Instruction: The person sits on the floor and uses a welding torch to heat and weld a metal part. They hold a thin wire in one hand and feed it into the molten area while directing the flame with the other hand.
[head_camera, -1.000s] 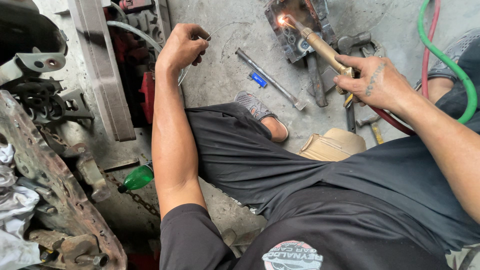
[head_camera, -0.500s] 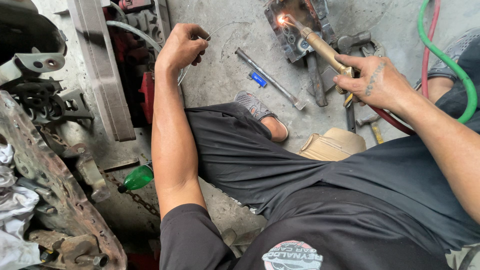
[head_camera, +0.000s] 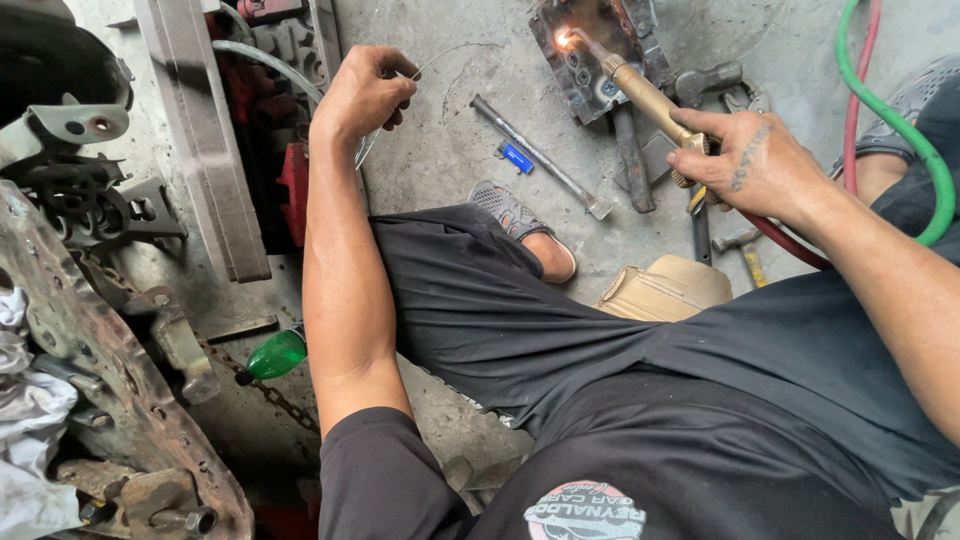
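Observation:
My right hand (head_camera: 752, 160) grips a brass gas torch (head_camera: 640, 92) at the upper right. Its lit tip (head_camera: 567, 40) burns orange against a dark metal part (head_camera: 592, 52) lying on the concrete floor. My left hand (head_camera: 362, 92) is raised at the upper middle, fingers closed on a thin wire rod (head_camera: 430, 62) that arcs toward the flame. My bent leg in dark trousers and a grey slip-on shoe (head_camera: 515, 220) lie between both arms.
A green hose (head_camera: 905, 130) and a red hose (head_camera: 853, 100) run along the right. A steel bar (head_camera: 540, 158), a blue lighter (head_camera: 516, 158), hammers (head_camera: 742, 250) and a cardboard piece (head_camera: 665, 288) lie on the floor. Rusty machinery (head_camera: 110, 330), a chain and a green bottle (head_camera: 275, 355) crowd the left.

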